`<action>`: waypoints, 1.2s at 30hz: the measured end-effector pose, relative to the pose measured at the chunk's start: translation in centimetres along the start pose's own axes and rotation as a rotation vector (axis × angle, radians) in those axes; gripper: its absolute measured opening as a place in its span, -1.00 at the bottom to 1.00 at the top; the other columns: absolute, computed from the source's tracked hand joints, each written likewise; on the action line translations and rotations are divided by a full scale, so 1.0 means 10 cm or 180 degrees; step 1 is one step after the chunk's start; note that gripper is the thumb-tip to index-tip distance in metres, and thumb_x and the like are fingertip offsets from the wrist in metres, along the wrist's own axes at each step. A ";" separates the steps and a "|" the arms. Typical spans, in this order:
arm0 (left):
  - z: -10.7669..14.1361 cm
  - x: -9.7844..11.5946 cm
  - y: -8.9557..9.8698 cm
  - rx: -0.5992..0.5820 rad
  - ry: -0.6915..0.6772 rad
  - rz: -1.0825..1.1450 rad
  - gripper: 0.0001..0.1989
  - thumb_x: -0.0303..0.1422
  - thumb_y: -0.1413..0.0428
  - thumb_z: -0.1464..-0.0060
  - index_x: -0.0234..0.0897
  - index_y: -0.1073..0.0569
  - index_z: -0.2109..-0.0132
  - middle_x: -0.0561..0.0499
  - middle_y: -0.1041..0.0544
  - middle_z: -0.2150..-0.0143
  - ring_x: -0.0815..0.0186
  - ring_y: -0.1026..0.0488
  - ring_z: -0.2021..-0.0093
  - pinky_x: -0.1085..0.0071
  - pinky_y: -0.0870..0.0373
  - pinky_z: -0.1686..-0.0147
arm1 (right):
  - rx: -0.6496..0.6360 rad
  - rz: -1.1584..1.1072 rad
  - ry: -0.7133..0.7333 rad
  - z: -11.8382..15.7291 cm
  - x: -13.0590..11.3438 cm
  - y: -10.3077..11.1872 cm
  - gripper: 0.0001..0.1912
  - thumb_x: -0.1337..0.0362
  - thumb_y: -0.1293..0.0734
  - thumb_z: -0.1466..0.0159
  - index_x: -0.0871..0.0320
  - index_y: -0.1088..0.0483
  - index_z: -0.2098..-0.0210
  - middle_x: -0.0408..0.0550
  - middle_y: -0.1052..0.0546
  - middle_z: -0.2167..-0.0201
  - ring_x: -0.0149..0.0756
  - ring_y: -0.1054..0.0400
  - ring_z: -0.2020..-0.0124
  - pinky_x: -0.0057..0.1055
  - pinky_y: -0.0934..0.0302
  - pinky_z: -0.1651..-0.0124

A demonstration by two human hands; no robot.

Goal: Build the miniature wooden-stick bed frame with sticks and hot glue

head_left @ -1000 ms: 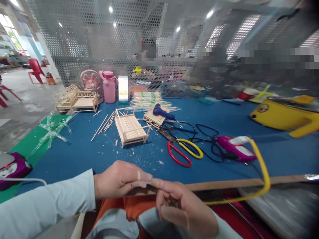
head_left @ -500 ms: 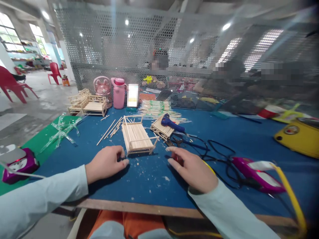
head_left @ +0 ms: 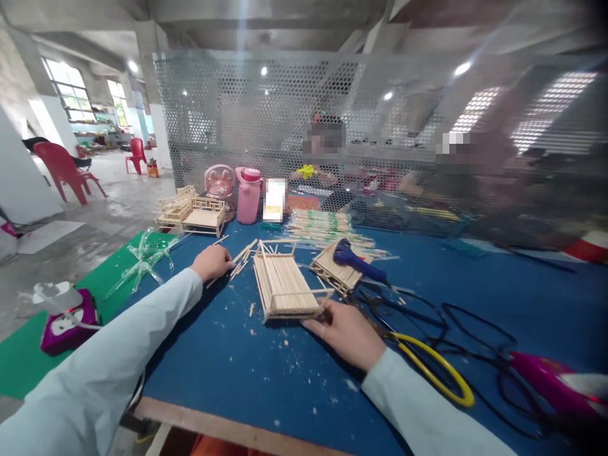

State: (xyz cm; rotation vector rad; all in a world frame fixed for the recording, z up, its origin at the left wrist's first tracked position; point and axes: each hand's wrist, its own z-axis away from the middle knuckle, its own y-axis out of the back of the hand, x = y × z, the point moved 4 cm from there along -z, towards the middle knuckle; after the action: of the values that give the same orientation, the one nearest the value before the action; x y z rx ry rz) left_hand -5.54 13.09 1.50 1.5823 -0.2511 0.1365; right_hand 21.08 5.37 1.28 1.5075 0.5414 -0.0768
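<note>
Blue counter (head_left: 213,361), frame (head_left: 287,283) behind front edge
Right grip (head_left: 349,332) pinches its corner; squeezing might crack it. Left grip (head_left: 210,261) by sticks (head_left: 241,264), closure unclear.

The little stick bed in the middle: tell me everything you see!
The stick bed looks like pale wood: thin sticks side by side make its flat top, with raised rails at both ends. It sits upright on the blue tabletop. The right grip is at its near right corner, apparently touching.

Tabletop (head_left: 228,373), middle: stick frame (head_left: 285,285). Loose sticks (head_left: 244,259) to its left; slatted piece (head_left: 327,266) to its right, glue gun (head_left: 358,261) on top. Scissors (head_left: 464,383) nearer, right. Bottle (head_left: 248,201) far, behind loose sticks.
</note>
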 end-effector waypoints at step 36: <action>1.43 1.13 -0.01 0.1153 -0.2123 0.3177 -0.87 -0.43 -0.18 -0.03 -0.28 -0.39 0.44 -0.01 -0.53 0.44 0.38 -0.51 0.41 0.51 -0.40 0.39 | -0.0529 -0.1366 0.1358 0.48 -0.31 0.32 -0.67 0.08 -0.15 -0.28 0.11 -0.44 0.18 -0.02 -0.55 0.25 -0.25 -0.42 0.21 -0.38 -0.25 0.11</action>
State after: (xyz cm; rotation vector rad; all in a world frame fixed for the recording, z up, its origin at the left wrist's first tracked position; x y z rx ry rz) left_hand 4.41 -2.04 3.70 1.6819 -1.6054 0.4382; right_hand 20.99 0.21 5.27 1.2266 1.1822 -0.0407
